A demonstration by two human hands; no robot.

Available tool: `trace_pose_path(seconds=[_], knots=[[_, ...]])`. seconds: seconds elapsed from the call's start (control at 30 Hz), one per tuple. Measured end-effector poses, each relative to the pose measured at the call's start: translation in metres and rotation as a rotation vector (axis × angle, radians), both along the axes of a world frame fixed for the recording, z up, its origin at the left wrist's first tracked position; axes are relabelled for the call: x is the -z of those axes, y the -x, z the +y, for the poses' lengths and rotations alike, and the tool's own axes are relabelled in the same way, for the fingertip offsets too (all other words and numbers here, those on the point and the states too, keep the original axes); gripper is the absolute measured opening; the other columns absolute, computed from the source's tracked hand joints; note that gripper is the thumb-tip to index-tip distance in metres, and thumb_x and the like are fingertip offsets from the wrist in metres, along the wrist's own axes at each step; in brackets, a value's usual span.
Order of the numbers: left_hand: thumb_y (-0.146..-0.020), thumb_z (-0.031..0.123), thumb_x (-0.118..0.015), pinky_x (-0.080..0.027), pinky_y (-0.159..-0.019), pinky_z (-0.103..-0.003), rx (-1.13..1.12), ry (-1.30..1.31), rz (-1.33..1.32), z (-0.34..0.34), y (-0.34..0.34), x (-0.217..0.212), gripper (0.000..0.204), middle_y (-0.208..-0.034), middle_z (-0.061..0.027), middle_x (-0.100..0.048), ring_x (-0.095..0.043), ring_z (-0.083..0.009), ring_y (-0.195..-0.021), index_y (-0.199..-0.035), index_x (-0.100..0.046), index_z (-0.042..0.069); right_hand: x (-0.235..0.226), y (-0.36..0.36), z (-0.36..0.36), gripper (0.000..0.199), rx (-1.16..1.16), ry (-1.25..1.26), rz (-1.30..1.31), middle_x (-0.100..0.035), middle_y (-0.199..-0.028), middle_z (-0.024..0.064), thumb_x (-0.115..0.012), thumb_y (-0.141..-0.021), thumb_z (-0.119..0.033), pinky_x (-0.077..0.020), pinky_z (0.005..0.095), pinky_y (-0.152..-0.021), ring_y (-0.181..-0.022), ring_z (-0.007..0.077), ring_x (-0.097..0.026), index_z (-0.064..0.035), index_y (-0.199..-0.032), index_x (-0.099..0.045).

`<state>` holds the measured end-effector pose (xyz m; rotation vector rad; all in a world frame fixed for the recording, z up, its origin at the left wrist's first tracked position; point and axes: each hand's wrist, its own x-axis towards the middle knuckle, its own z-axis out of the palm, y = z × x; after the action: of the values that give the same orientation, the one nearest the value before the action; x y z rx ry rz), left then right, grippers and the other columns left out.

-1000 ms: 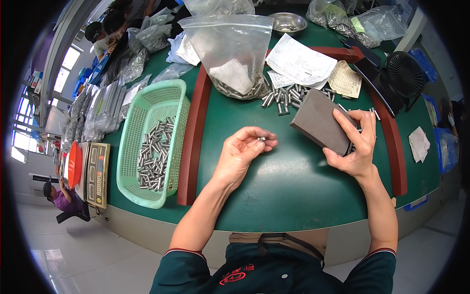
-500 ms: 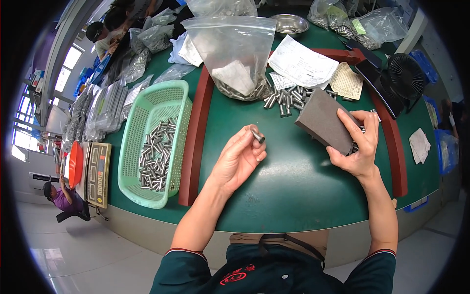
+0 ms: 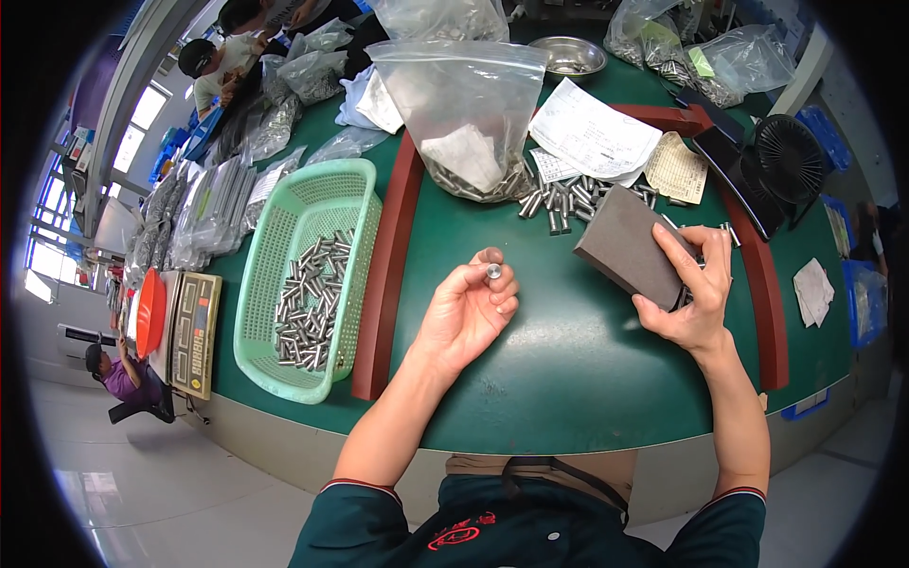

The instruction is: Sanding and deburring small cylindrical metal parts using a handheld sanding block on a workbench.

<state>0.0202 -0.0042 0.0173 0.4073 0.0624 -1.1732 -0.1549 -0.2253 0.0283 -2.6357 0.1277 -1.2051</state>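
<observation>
Leftward of the dark red, straight-barred frame (image 3: 386, 284), just beside its left bar, stands a pale green, perforated plastic basket (image 3: 263, 275), with short silver metal cylinders (image 3: 317, 298) scattered over its bottom. Inside the frame, nearer that left bar, the left hand (image 3: 464, 312) holds a single bright metal pin (image 3: 493, 271). Its grip is closed in a pinch of thumb and fingers on the pin, the outer fingers loosely curled. Half a second ago the pin showed its side; now its round end faces the viewer, so that end can be looked at while the length is mostly hidden. Rightward, the frame's middle is open, dark green, smooth counter (image 3: 549, 379) as far as the near edge, leaving the left hand room. At the frame's far side, loose metal pins (image 3: 563, 201) and a clear plastic zip bag (image 3: 464, 95) crowd the surface. Near the right bar, the right hand (image 3: 696, 298) clasps a brown-grey rectangular block (image 3: 632, 241), its hold unchanged; whether the block touches the counter cannot be told. Outside that bar lies a crumpled white cloth (image 3: 814, 292).
</observation>
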Motion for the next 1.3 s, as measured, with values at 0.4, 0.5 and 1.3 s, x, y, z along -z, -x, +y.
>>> trace_pose_path(seconds=[0.4,0.5,1.3], knots=[[-0.093,0.011,-0.061,-0.049,-0.077,-0.025,0.037,-0.042,-0.235,-0.003,0.009,0.01,0.015,-0.088,-0.0018,-0.056,-0.051,-0.0103,-0.076,-0.106,-0.055,0.006,-0.006,-0.009,0.035,0.071,-0.187,-0.032,-0.061,-0.053,-0.095,0.0137,-0.079,-0.047,-0.03,-0.042,0.0388,-0.068,-0.079,0.0279,-0.049,-0.0057,-0.113,-0.068],[-0.091,0.012,-0.064,-0.049,-0.079,-0.024,0.081,-0.237,-0.362,-0.008,0.016,-0.005,0.019,-0.089,-0.0012,-0.058,-0.052,-0.0093,-0.075,-0.107,-0.056,0.006,-0.003,-0.011,0.057,0.067,-0.336,-0.035,-0.047,-0.054,-0.096,0.0127,-0.08,-0.05,-0.035,-0.0436,0.0396,-0.075,-0.082,0.0282,-0.051,-0.0088,-0.111,-0.07],[-0.089,0.013,-0.068,-0.046,-0.076,-0.029,-0.142,-0.222,-0.497,-0.013,0.015,0.0,0.028,-0.099,-0.0032,-0.063,-0.054,-0.0124,-0.081,-0.114,-0.057,0.004,-0.01,-0.04,0.047,0.067,-0.345,-0.215,-0.096,-0.053,-0.088,0.0136,-0.074,-0.052,-0.027,-0.0425,0.036,-0.071,-0.078,0.027,-0.049,-0.0016,-0.114,-0.067]])
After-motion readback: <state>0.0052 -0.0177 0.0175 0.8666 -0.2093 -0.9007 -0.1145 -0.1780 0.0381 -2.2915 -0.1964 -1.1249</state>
